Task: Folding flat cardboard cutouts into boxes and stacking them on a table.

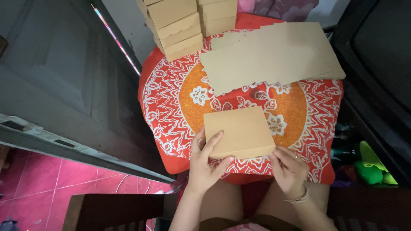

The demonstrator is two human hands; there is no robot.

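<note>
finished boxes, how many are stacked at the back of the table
5 in view, though more may be cut off above: three scalloped-lid boxes in the left stack, leaning, and two in the right stack. A sixth box sits between the left hand and right hand.

A small table under a red patterned cloth [171,111] carries, behind the folded box [238,131], flat cardboard sheets [274,55] and, perhaps stacked, finished boxes [180,30].

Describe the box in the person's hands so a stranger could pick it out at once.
Start at the small table with the red and orange patterned cloth. At its near edge lies a plain brown cardboard box, gripped by the left hand and touched at a corner by the right hand. Unlike the stacked boxes and flat cardboard sheets at the far side, it lies alone.
</note>
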